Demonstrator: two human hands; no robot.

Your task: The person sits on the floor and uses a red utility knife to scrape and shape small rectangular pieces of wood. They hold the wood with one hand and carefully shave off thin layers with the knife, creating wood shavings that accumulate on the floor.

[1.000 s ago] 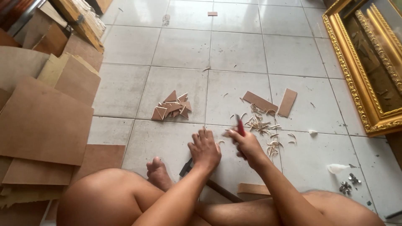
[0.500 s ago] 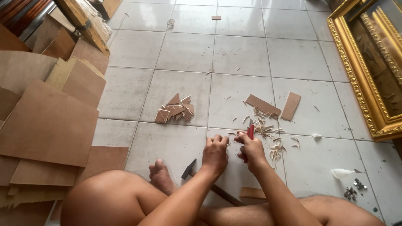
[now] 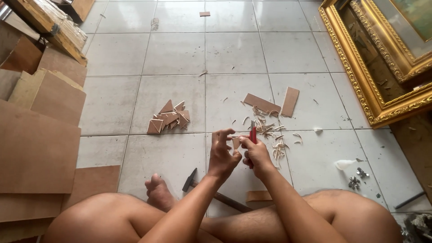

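A small brown chip point(image 3: 236, 142) of board sits between the two hands, pinched at the fingertips of the left hand point(image 3: 223, 154), whose other fingers spread upward and open. It lies just to the right of that hand and just to the left of the right hand point(image 3: 256, 155), so both hands meet on it above the floor point(image 3: 175, 54). The right hand is closed in a fist around a red-handled knife point(image 3: 253, 135), which stands nearly upright, its top rising past the knuckles and its working end right against the chip; whether the blade touches the chip cannot be told. The chip is too small to make out its long axis. Just beyond the right hand, curled shavings point(image 3: 270, 130) lie scattered, and farther out two brown strips point(image 3: 275, 103) rest side by side, apart from each other. Ahead and to the left of the left hand is a pile of triangles point(image 3: 168, 118). Near the wrists, between the crossed legs, a hammer point(image 3: 211, 191) lies with its head pointing left. Well off to the left are stacked boards point(image 3: 36, 144); well off to the right leans a gold frame point(image 3: 364, 76).
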